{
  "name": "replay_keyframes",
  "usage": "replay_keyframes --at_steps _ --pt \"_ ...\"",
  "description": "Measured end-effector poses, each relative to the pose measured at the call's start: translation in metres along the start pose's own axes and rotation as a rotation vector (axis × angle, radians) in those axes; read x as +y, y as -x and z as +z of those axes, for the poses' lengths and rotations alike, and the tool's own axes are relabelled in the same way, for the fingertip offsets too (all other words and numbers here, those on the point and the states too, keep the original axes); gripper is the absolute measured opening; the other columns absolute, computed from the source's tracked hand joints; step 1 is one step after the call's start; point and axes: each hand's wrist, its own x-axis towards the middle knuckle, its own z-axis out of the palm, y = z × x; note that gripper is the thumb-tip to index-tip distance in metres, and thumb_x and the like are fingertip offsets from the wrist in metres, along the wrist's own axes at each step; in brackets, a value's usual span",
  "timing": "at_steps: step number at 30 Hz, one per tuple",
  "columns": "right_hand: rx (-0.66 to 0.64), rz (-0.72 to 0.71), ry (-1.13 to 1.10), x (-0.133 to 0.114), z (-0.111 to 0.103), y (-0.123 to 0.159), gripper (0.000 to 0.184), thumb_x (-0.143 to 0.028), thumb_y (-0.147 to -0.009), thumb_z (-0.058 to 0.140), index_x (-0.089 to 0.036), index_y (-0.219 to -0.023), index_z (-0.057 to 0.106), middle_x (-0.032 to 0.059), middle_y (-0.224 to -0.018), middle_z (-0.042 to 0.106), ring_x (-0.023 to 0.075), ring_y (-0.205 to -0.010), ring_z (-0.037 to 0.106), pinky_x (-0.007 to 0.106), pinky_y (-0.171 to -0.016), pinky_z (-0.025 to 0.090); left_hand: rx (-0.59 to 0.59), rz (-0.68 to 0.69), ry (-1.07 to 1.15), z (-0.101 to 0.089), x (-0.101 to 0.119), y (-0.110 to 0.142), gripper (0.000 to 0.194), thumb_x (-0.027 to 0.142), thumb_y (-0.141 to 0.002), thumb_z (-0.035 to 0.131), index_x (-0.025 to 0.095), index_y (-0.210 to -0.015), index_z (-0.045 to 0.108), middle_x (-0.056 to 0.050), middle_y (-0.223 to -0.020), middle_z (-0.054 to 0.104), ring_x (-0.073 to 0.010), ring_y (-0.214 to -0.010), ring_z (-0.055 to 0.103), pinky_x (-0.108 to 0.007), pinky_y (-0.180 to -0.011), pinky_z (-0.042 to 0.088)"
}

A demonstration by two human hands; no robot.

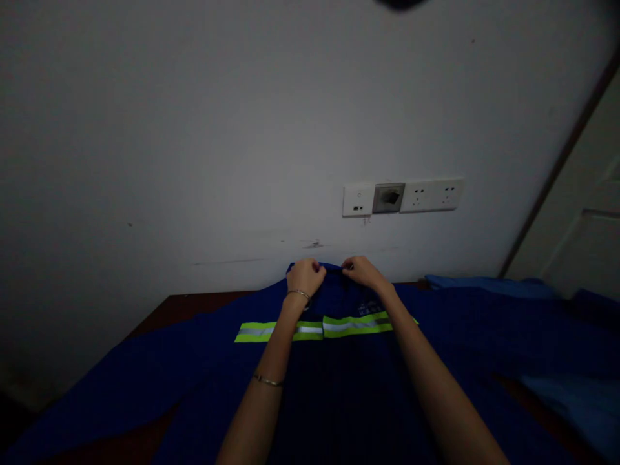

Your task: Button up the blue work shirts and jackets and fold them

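A dark blue work jacket [349, 387] with a yellow-green reflective band [314, 328] lies spread flat on a brown table, its sleeves out to both sides. My left hand [305, 276] and my right hand [362, 271] are both at the jacket's collar at the far edge, close to the wall. Each hand is closed, pinching the collar fabric, and they sit a few centimetres apart. Thin bracelets ring my left wrist and forearm.
A white wall rises right behind the table, with a row of sockets and a switch plate [403, 197] above the collar. More blue cloth [489, 284] lies at the right. A door frame [557, 168] slants at the far right. Bare table [174, 307] shows at the left.
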Motion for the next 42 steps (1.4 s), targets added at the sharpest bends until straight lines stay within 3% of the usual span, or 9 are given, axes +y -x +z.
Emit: replay_keyframes --at_steps 2,4,9,13,17,24,32,42 --pt "0.02 0.008 -0.004 -0.001 0.0 0.0 0.025 -0.019 -0.072 0.051 -0.014 -0.089 0.069 0.0081 -0.085 0.068 0.0163 -0.078 0.059 0.021 -0.07 0.04 -0.214 0.082 0.007 0.018 0.013 0.007 0.023 0.038 -0.071 0.057 0.02 -0.082 0.066 -0.007 -0.085 0.066 -0.022 -0.085 0.06 -0.029 -0.075 0.045" --pt "0.037 0.019 0.007 -0.001 0.0 0.0 0.027 -0.019 -0.072 0.05 -0.013 -0.09 0.068 0.0085 -0.086 0.068 0.0167 -0.08 0.06 0.021 -0.071 0.04 -0.316 0.126 0.018 0.04 0.018 0.013 0.03 0.042 -0.07 0.057 0.018 -0.085 0.065 -0.011 -0.088 0.066 -0.0247 -0.087 0.06 -0.031 -0.075 0.045" --pt "0.088 -0.007 0.01 -0.003 -0.002 0.001 0.026 -0.019 -0.074 0.048 -0.013 -0.088 0.069 0.0089 -0.086 0.068 0.0167 -0.079 0.06 0.021 -0.071 0.04 -0.3 0.212 0.344 0.091 0.014 0.018 0.045 0.045 -0.076 0.052 0.012 -0.107 0.056 -0.015 -0.102 0.062 -0.0238 -0.094 0.058 -0.03 -0.079 0.046" --pt "0.115 -0.025 0.002 -0.004 -0.003 0.002 0.026 -0.019 -0.074 0.047 -0.013 -0.086 0.07 0.0091 -0.083 0.069 0.0163 -0.074 0.06 0.021 -0.068 0.04 -0.257 0.094 0.608 0.111 0.016 0.017 0.048 0.041 -0.074 0.058 0.01 -0.111 0.052 -0.014 -0.102 0.062 -0.02 -0.091 0.059 -0.028 -0.079 0.046" --pt "0.123 -0.013 0.002 -0.005 -0.003 0.002 0.026 -0.021 -0.075 0.047 -0.013 -0.084 0.07 0.0086 -0.08 0.069 0.016 -0.073 0.06 0.021 -0.066 0.04 -0.227 0.03 0.679 0.114 0.022 0.02 0.051 0.041 -0.072 0.061 0.009 -0.111 0.053 -0.015 -0.103 0.061 -0.0205 -0.093 0.057 -0.029 -0.08 0.046" --pt "0.126 -0.013 -0.005 -0.008 -0.007 0.002 0.026 -0.02 -0.074 0.047 -0.013 -0.085 0.069 0.0087 -0.081 0.069 0.0165 -0.074 0.06 0.021 -0.065 0.04 -0.203 0.062 0.594 0.108 0.028 0.029 0.054 0.047 -0.068 0.062 0.01 -0.106 0.053 -0.014 -0.103 0.061 -0.0231 -0.094 0.057 -0.031 -0.081 0.045" --pt "0.149 -0.007 -0.009 -0.008 -0.008 0.003 0.028 -0.024 -0.077 0.047 -0.014 -0.094 0.068 0.0089 -0.088 0.068 0.0172 -0.08 0.061 0.022 -0.072 0.041 -0.205 0.092 0.205 0.105 0.03 0.037 0.046 0.036 -0.075 0.055 0.014 -0.113 0.042 -0.015 -0.097 0.062 -0.0254 -0.091 0.06 -0.032 -0.076 0.046" --pt "0.179 0.033 0.033 -0.007 -0.003 0.002 0.032 -0.025 -0.08 0.046 -0.016 -0.104 0.064 0.0085 -0.095 0.067 0.0169 -0.088 0.06 0.023 -0.079 0.04 -0.236 0.123 0.024 0.098 0.036 0.041 0.043 0.033 -0.077 0.051 0.017 -0.115 0.039 -0.012 -0.102 0.06 -0.0222 -0.093 0.059 -0.029 -0.076 0.044"
